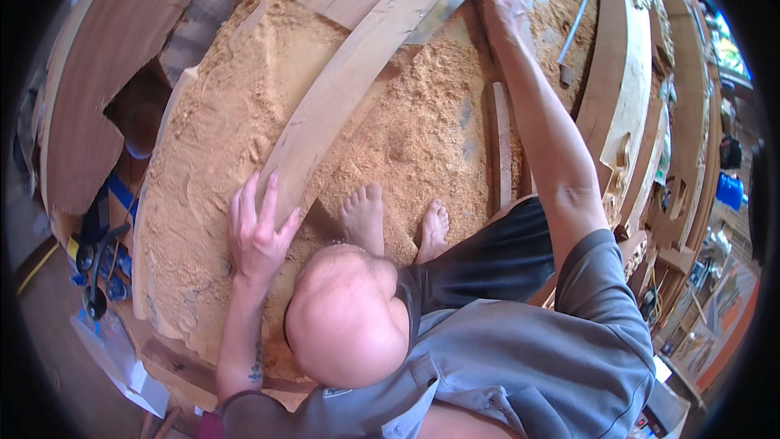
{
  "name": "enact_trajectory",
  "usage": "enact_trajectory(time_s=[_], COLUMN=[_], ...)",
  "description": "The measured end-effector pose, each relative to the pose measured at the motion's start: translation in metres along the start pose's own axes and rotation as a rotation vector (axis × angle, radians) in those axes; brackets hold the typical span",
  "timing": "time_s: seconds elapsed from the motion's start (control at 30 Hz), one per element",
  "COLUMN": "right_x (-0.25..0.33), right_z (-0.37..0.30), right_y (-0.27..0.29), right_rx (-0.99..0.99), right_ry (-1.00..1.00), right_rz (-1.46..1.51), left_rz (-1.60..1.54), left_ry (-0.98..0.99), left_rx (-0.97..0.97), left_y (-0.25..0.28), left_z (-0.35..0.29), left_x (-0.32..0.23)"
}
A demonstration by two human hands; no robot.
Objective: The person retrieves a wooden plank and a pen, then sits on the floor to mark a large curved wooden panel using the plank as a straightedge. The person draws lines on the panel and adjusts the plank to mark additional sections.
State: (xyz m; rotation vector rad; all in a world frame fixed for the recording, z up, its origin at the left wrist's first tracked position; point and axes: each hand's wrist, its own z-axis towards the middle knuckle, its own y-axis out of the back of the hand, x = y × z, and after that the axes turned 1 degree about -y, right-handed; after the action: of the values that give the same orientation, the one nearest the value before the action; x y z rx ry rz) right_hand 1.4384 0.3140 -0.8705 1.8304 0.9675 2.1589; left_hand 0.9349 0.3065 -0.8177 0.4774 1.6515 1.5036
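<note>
A long, pale, gently curved wooden plank (345,85) runs from near my left hand up to the far side. My left hand (262,232) rests over its near end, fingers spread and open. Farther off on the right, my right arm is stretched out. That right hand (501,15) is at the plank's right edge with its fingers curled in, beside a shiny bluish-grey strip (453,6). What the curled fingers hold, if anything, is hidden.
Sawdust and shavings (406,126) cover the surface around my bare feet (363,215). A thin blue rod-like tool (575,28) lies at right, near a short wooden strip (502,142). Long curved timbers (621,65) line the right. A large brown panel (101,81) stands left.
</note>
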Motion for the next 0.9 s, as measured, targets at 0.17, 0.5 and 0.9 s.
enact_trajectory(time_s=[0.17, 0.5, 0.9], right_x=[-0.018, -0.007, 0.007], right_z=[-0.012, -0.042, -0.052], right_y=[-0.022, -0.042, -0.052], right_rx=[-0.036, -0.074, 0.048], right_ry=[-0.042, 0.114, 0.128], right_rz=[0.246, 0.115, 0.025], left_rz=[-0.041, -0.447, -0.279], left_ry=[-0.008, 0.105, -0.195], left_rx=[-0.024, -0.166, 0.286], left_y=[0.002, 0.031, -0.032], left_z=[-0.004, 0.072, 0.170], left_x=[-0.003, 0.041, -0.002])
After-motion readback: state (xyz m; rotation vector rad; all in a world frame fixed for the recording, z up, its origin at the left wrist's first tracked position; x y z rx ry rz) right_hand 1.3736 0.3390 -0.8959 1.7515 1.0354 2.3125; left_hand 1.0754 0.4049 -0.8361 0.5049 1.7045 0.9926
